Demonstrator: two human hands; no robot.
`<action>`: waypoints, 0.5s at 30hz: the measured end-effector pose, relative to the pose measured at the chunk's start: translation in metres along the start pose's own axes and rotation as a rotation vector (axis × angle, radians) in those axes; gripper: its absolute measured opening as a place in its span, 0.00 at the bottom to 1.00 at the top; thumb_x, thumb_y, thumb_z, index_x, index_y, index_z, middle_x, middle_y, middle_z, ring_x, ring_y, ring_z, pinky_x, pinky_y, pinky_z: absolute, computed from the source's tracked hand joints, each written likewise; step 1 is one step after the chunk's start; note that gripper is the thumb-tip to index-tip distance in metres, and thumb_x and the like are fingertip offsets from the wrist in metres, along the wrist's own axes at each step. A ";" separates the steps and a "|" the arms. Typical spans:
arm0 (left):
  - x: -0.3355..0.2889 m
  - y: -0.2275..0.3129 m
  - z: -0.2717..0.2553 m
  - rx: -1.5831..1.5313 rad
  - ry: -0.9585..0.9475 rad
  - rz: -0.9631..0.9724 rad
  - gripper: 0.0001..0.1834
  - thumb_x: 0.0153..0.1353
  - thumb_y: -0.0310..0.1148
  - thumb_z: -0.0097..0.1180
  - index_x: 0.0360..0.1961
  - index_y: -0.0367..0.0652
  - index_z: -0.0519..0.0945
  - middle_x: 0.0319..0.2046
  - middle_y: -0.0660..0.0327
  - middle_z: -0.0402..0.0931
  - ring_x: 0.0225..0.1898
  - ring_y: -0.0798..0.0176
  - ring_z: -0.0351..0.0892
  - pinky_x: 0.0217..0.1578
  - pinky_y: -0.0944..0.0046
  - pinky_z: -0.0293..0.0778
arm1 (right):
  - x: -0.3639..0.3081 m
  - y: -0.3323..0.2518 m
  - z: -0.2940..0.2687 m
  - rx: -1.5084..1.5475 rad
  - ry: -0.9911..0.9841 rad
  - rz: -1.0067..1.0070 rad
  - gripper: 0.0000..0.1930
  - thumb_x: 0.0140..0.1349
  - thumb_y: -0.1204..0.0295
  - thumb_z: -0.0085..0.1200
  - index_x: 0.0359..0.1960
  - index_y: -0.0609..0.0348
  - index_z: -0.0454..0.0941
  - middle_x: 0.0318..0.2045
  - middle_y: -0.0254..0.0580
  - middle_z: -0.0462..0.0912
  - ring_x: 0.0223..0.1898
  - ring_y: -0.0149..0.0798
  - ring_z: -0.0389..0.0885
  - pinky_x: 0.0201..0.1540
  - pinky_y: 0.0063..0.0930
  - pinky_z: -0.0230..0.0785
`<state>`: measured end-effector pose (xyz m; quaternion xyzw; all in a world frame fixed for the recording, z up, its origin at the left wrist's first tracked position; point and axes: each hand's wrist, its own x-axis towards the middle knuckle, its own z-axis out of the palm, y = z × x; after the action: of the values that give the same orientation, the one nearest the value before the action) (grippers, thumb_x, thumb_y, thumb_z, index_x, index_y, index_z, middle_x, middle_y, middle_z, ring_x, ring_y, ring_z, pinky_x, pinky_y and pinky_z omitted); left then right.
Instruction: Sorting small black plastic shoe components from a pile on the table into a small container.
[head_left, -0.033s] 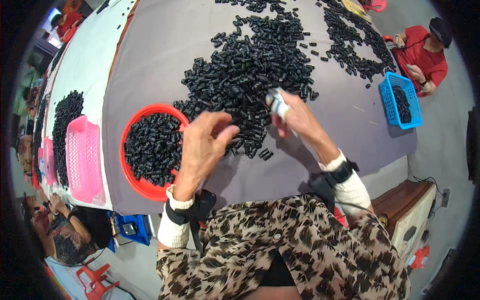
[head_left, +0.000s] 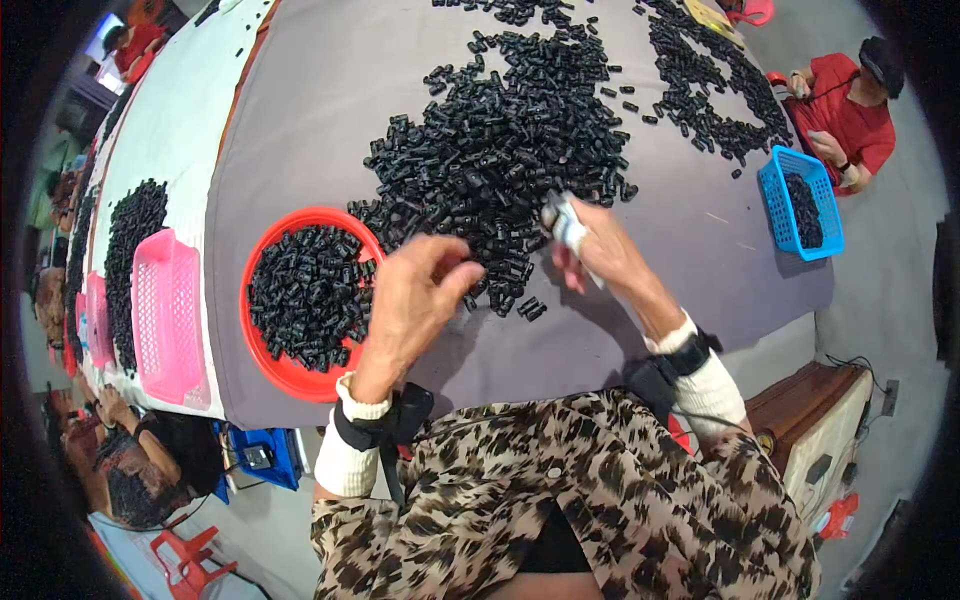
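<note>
A big heap of small black cylindrical parts covers the middle of the grey-covered table. My left hand hovers between that heap and the red round basin, its thumb and fingers bent but apart, with nothing visible between them. More black parts fill the basin. At the heap's near right edge, my right hand has its thumb and forefinger closed together. White wrapping with a dark stripe shows at these fingers. A small greyish thing at the fingertips is blurred, so its kind is unclear.
A pink basket stands left on a white-covered table beside another black heap. To the right, a blue basket holds black parts near a person in red. Another person sits at lower left.
Both hands have shifted slightly toward me and a little to the right. The heap and the basin look the same.
</note>
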<state>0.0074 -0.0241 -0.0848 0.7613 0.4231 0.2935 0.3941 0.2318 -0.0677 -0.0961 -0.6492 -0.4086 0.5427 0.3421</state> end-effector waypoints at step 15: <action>0.000 0.028 0.017 0.006 -0.280 0.032 0.15 0.46 0.29 0.61 0.35 0.33 0.77 0.29 0.55 0.76 0.28 0.64 0.75 0.31 0.67 0.71 | 0.003 0.012 0.042 0.225 -0.082 -0.075 0.12 0.64 0.69 0.34 0.43 0.61 0.65 0.20 0.39 0.73 0.11 0.29 0.71 0.10 0.20 0.65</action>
<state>0.0323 -0.0398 -0.0703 0.8027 0.3526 0.1892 0.4422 0.1923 -0.0704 -0.1154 -0.5681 -0.3827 0.5981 0.4160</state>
